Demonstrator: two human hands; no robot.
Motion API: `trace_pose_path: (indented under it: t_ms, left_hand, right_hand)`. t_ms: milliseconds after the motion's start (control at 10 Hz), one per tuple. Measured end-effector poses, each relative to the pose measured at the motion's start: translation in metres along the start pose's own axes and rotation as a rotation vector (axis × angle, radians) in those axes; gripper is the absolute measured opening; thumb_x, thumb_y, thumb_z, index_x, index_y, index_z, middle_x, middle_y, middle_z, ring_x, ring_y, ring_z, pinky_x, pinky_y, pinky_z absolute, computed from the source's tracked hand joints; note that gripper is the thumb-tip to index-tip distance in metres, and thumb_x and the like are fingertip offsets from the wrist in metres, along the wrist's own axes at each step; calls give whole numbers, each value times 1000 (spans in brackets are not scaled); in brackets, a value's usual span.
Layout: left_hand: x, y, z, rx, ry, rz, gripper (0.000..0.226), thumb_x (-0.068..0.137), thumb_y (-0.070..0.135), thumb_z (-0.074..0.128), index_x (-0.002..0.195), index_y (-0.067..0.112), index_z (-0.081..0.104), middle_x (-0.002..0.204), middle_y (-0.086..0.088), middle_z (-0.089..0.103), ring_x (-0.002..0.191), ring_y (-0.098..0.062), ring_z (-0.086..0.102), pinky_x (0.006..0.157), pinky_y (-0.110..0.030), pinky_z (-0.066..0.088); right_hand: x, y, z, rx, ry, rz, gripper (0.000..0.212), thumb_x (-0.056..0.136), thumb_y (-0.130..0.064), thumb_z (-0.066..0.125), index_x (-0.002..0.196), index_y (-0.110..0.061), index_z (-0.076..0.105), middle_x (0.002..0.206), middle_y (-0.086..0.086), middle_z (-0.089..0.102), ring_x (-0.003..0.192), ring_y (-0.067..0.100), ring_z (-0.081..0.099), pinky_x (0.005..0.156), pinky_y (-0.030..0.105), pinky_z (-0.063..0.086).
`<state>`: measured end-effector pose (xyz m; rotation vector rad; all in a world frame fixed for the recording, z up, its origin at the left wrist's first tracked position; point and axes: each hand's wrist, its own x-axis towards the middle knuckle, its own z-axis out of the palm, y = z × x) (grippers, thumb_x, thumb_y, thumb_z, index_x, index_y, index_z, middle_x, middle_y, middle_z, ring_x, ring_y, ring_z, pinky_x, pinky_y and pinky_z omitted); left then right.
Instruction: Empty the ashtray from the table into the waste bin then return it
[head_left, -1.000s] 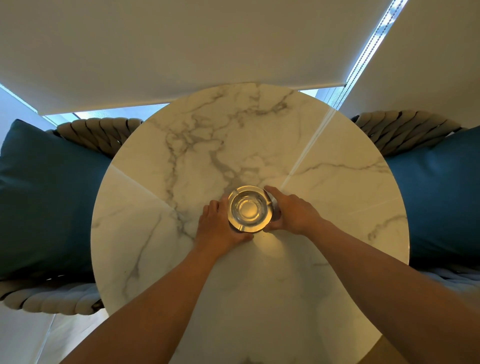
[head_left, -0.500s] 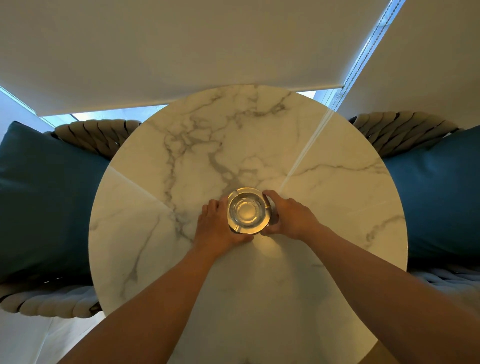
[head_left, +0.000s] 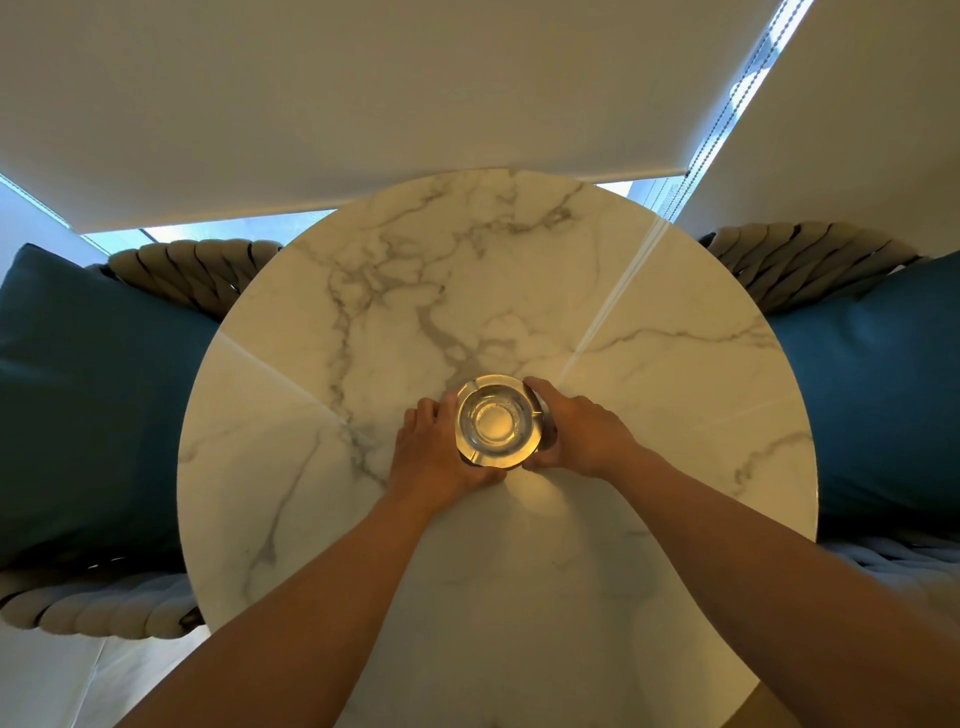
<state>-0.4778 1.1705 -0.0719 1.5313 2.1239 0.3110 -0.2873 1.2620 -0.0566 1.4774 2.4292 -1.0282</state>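
A round clear glass ashtray (head_left: 496, 422) sits near the middle of the round white marble table (head_left: 649, 405). Its bowl looks clean, with nothing visible inside. My left hand (head_left: 434, 452) cups the ashtray's left side, thumb curled under its near edge. My right hand (head_left: 579, 428) grips the right side, fingers wrapped around the rim. Both hands hold it between them. The waste bin is out of view.
Woven rope chairs with teal cushions (head_left: 98, 395) (head_left: 883, 410) flank the table on the left and right. A roller blind (head_left: 363, 104) with a bead chain (head_left: 727, 98) hangs behind the table. Pale floor (head_left: 62, 680) shows at lower left.
Both hands stay on the ashtray. It has shifted very slightly toward the table's centre; the hold looks the same.
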Motion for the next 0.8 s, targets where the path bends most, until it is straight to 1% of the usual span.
trace_pose_path:
  t_ms: [100, 200, 300, 500, 600, 700, 800]
  left_hand:
    - [0, 0, 0, -10, 12, -1, 113, 40, 75, 67, 135, 21, 40, 114, -5, 48, 104, -27, 45, 86, -37, 41]
    - [1, 2, 0, -5, 26, -7, 109, 42, 74, 68, 133, 22, 41, 112, -4, 48, 104, -27, 46, 86, -37, 42]
    - [2, 3, 0, -10, 33, -15, 108, 41, 75, 65, 132, 22, 41, 111, -4, 49, 103, -27, 46, 85, -37, 42]
    - [2, 6, -2, 4, 32, -22, 109, 39, 76, 60, 131, 23, 41, 109, -4, 49, 102, -29, 47, 85, -39, 43]
    - [1, 6, -2, 3, 23, -27, 109, 37, 78, 59, 131, 24, 41, 110, -3, 50, 103, -29, 49, 85, -39, 44]
    - [-1, 7, -6, -29, 9, -46, 115, 39, 73, 70, 139, 31, 33, 113, -1, 48, 106, -27, 48, 88, -40, 45]
    - [-2, 5, -6, -47, 17, -69, 119, 38, 67, 76, 142, 34, 26, 117, 1, 46, 109, -26, 46, 92, -41, 44]
  right_hand:
    - [2, 1, -4, -4, -16, -9, 101, 63, -50, 83, 146, -36, 27, 103, 2, 70, 97, 28, 65, 80, 43, 56]
    - [3, 2, -7, 0, -24, -23, 100, 65, -46, 83, 148, -34, 27, 102, 1, 71, 98, 27, 65, 80, 43, 56]
    - [5, 2, -9, -4, -28, -10, 100, 66, -47, 82, 148, -35, 26, 105, 2, 70, 99, 28, 65, 83, 44, 55]
    - [4, 3, -8, -8, -32, -7, 101, 65, -47, 82, 148, -36, 25, 102, 1, 70, 97, 27, 65, 81, 44, 55]
    - [7, 6, -5, -2, -36, 1, 104, 64, -47, 82, 149, -37, 22, 98, 0, 71, 95, 27, 66, 79, 41, 55]
    - [6, 4, -7, -2, -26, -2, 111, 63, -45, 83, 152, -37, 17, 93, -4, 71, 92, 24, 66, 76, 37, 53]
    - [3, 8, -2, -7, -33, 13, 118, 62, -42, 86, 153, -37, 11, 90, -4, 71, 89, 23, 67, 75, 37, 54]
